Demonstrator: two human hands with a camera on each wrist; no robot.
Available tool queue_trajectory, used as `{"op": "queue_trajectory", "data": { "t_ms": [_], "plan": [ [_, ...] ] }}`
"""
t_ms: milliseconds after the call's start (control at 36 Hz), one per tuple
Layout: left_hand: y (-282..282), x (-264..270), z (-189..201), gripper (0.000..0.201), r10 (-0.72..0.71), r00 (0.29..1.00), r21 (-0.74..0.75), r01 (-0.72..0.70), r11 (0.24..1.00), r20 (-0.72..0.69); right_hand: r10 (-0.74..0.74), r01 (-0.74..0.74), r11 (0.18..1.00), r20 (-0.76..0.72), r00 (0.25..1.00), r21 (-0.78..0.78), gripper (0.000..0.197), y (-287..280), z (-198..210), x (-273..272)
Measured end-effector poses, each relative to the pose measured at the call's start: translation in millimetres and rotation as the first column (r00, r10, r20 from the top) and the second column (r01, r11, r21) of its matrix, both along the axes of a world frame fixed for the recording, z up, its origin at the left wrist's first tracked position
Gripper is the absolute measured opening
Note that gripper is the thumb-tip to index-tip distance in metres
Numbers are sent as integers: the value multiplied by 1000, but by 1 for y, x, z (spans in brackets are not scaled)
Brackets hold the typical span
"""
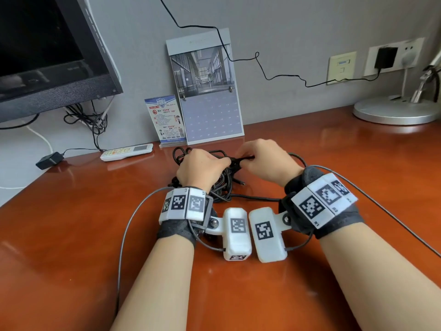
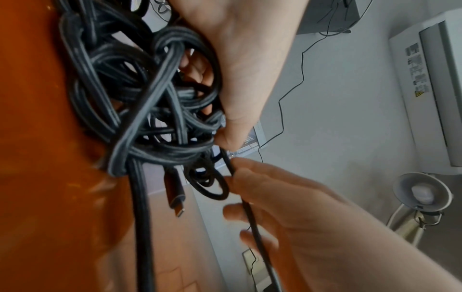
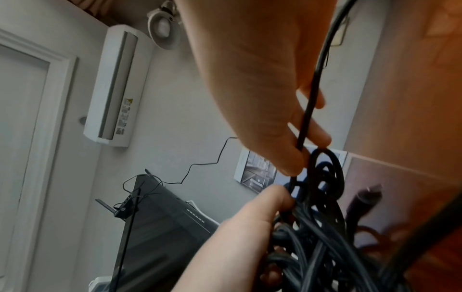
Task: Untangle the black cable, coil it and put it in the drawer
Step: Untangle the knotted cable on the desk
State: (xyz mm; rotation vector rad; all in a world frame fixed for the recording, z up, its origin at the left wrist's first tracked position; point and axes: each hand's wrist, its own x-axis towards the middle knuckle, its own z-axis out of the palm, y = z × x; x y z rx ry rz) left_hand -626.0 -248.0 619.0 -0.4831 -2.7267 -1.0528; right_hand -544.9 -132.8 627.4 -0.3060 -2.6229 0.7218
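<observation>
A tangled black cable [image 1: 223,189] lies in a heap on the wooden desk [image 1: 334,163], mid-desk near the wall. My left hand [image 1: 205,167] curls over the top of the heap and grips a bunch of its loops [image 2: 140,98]. Just to the right, my right hand [image 1: 259,158] pinches a single strand [image 3: 303,128] between thumb and fingers and holds it taut out of the knot. In the left wrist view a loose plug [image 2: 177,199] hangs from the bundle; the same plug [image 1: 242,184] lies on the desk. No drawer is in view.
Behind the heap stand a calendar [image 1: 210,91] and a small card stand [image 1: 167,120]. A white remote [image 1: 126,152] and a black adapter [image 1: 49,160] lie at the left under the monitor [image 1: 47,51]. A lamp base [image 1: 396,111] sits at the back right.
</observation>
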Motion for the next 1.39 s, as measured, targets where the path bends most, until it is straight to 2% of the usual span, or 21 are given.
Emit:
{"op": "queue_trajectory", "data": {
  "t_ms": [56, 167, 444, 556, 694, 750, 806, 861, 917, 972, 1028, 1139, 1278, 1389],
  "plan": [
    [0, 1, 0, 30, -11, 1000, -6, 11, 1000, 2, -4, 4, 1000, 4, 1000, -30, 20, -1, -5, -4],
    [0, 2, 1, 31, -16, 1000, -11, 16, 1000, 5, -60, 49, 992, -103, 993, -114, 7, 3, -10, -7],
    [-4, 2, 0, 30, 4, 1000, 108, -3, 994, -13, -227, 226, 974, -243, 943, -32, 15, -2, -3, -6],
    [-4, 2, 1, 20, 46, 997, 133, -39, 990, -53, -314, 302, 949, -294, 903, -85, 11, 0, 0, -4],
    [-5, 1, 3, 26, 107, 991, 130, -95, 987, -83, -426, 395, 905, -345, 836, -160, 8, 5, 8, 4],
    [-6, 0, 2, 27, 119, 990, 121, -109, 987, -79, -481, 450, 877, -319, 817, -171, 6, 11, 11, 7],
    [-7, -1, 1, 27, 111, 992, 107, -104, 989, -59, -503, 490, 864, -219, 836, -114, 12, 15, 11, 9],
    [-7, -1, 1, 28, 102, 994, 92, -98, 991, -36, -472, 479, 878, -161, 867, 6, 23, 16, 10, 10],
    [-8, -1, 0, 29, 100, 994, 89, -97, 991, -36, -344, 369, 915, -160, 925, 163, 30, 11, 8, 8],
    [-7, -2, 0, 28, 90, 995, 97, -85, 992, -49, -186, 212, 950, -130, 974, 229, 31, 4, 6, 3],
    [-7, -1, 1, 27, 74, 995, 102, -67, 993, -62, -108, 129, 957, -95, 990, 260, 26, -4, 2, -3],
    [-8, 0, -1, 24, 37, 996, 105, -28, 994, -82, -90, 111, 955, -87, 992, 276, 30, -8, -7, -10],
    [-8, 2, -1, 20, 18, 998, 89, -13, 996, -61, -91, 112, 984, -156, 984, 136, 15, -4, -11, -9],
    [-9, 2, -1, 21, 21, 999, 103, -18, 995, -33, -126, 177, 948, -200, 972, 263, 19, -2, -9, -8]
  ]
}}
